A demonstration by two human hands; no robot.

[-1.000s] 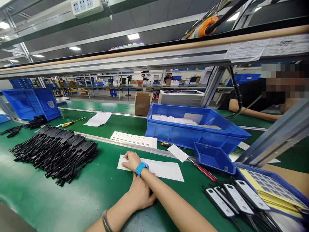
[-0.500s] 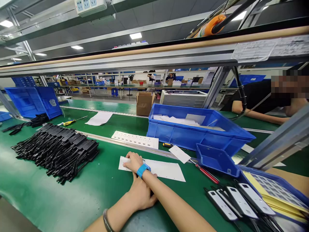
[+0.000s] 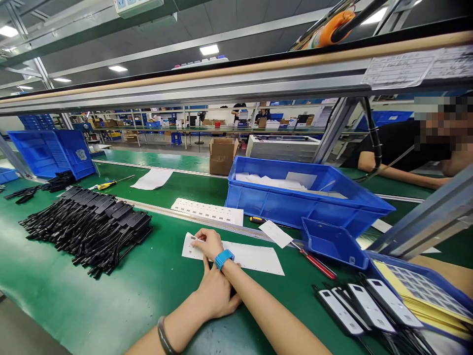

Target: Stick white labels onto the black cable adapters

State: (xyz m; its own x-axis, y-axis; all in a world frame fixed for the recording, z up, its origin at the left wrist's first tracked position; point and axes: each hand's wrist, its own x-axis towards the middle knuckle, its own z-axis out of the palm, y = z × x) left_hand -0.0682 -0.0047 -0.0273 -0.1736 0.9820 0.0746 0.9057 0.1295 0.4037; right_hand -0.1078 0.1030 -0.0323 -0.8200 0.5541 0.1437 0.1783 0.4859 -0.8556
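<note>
My right hand (image 3: 207, 242), with a blue wristband, reaches across to the left end of a white label sheet (image 3: 254, 256) on the green bench. Its thumb and fingers pinch a small label at that end. My left hand (image 3: 216, 296), with a dark bracelet on the wrist, lies flat on the bench just below the sheet. Its fingers spread under my right forearm. A pile of black corded parts (image 3: 92, 222) lies to the left of both hands.
A large blue bin (image 3: 295, 207) and a small blue bin (image 3: 328, 241) stand behind right. A red screwdriver (image 3: 318, 264), a white slip (image 3: 275, 233) and a white socket plate (image 3: 207, 212) lie nearby. Black-and-white parts (image 3: 369, 305) and a tray of label sheets (image 3: 424, 291) sit right. A co-worker's arm (image 3: 399, 175) rests beyond.
My right hand has drawn back a little from the sheet's left end, its fingers closing into a pinch on a label. My left hand has stayed put.
</note>
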